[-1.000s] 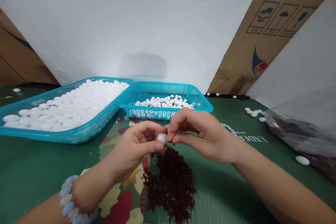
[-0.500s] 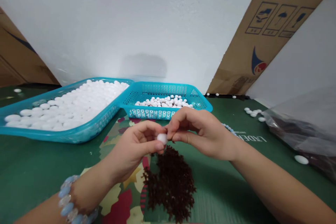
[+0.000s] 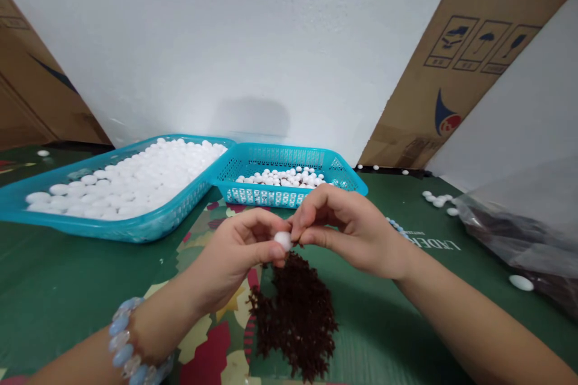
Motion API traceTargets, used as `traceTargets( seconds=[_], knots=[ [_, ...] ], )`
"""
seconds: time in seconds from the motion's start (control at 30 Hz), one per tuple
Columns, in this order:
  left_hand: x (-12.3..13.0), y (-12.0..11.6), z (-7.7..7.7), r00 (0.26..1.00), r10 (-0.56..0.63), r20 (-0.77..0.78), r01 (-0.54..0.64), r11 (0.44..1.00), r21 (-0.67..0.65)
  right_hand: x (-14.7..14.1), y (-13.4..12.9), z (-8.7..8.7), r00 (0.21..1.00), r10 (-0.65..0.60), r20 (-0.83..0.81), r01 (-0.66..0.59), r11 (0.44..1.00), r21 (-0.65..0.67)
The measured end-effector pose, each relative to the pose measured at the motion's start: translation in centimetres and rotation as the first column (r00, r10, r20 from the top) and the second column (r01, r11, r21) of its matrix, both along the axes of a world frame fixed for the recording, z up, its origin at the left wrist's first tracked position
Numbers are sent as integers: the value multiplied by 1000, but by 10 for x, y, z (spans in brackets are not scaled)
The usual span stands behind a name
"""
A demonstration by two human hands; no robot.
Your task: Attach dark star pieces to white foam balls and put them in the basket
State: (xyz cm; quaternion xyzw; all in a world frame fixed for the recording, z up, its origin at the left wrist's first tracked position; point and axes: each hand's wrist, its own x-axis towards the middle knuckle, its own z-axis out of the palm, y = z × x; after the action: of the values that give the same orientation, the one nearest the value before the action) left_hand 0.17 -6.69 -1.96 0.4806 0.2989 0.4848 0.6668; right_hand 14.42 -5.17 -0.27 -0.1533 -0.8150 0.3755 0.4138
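Between the thumb and fingers of my left hand [image 3: 246,255] is a small white ball [image 3: 283,240]. My right hand [image 3: 347,231] is pinched closed at the ball's right side, on a small dark brown piece [image 3: 298,242] that mostly hides behind the fingertips. Whether the piece is fixed to the ball I cannot tell. Below both hands lies a loose pile of dark brown, star-like small pieces [image 3: 300,319] on the green surface. A blue and clear bead bracelet [image 3: 121,343] circles my left wrist.
A large blue tray [image 3: 149,231] full of white balls stands at left. Beside it, a smaller blue basket [image 3: 262,197] holds white balls with brown bits. At right lie a clear plastic bag [image 3: 519,222] with dark contents and several loose white balls [image 3: 438,200]. Cardboard [image 3: 415,114] and white panels stand behind.
The view has shifted slightly, so the trays and hands appear a little farther right. Both hands keep their pinch at the white ball, with hardly any other movement.
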Motion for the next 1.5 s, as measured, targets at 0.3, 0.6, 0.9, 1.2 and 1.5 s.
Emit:
traceTargets(
  seconds=[0.3,0.6,0.9,1.2,1.5],
  knots=[
    [0,-1,2,999,-47,17,47,999,11,0,-2,1,1000,14,-17,-13,998,54],
    [-3,-3,2,1000,24,6,-24,999,26,-4,-3,-2,997,-29,-66,31,999,34],
    [2,-4,1,995,87,56,-87,996,7,-6,-4,-7,995,-44,-92,58,986,158],
    [2,-5,1,989,148,29,-149,986,70,-8,-2,-13,992,-98,-77,112,974,196],
    [-3,-7,4,983,166,-83,-143,963,228,-10,-3,-16,992,-106,-71,121,956,267]
  ],
)
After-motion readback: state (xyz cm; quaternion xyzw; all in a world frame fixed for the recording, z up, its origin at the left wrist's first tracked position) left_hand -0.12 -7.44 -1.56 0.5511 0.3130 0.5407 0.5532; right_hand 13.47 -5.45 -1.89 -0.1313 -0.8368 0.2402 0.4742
